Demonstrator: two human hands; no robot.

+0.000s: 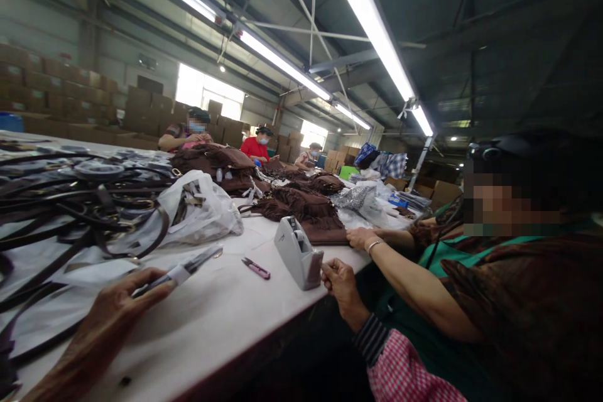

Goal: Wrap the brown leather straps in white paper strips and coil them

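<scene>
My left hand [129,301] is closed around a folded dark bag strap [200,259], with a white wrap about its middle and a small metal clasp at its far end. At the table's edge my right hand [343,289] pinches at the front of a grey tape dispenser [296,257]; the clear tape between the fingertips barely shows. Small pink thread snips [257,268] lie between the two hands. Beside my left hand is a heap of dark straps [94,207] with metal fittings, and behind it a white plastic bag [202,201] with more hardware inside.
Brown fabric bags [306,207] are piled along the white table [207,320]. Close on my right, a co-worker in a green apron has a hand [362,239] on the brown fabric. Other people sit farther along. Cardboard boxes [61,91] are stacked behind.
</scene>
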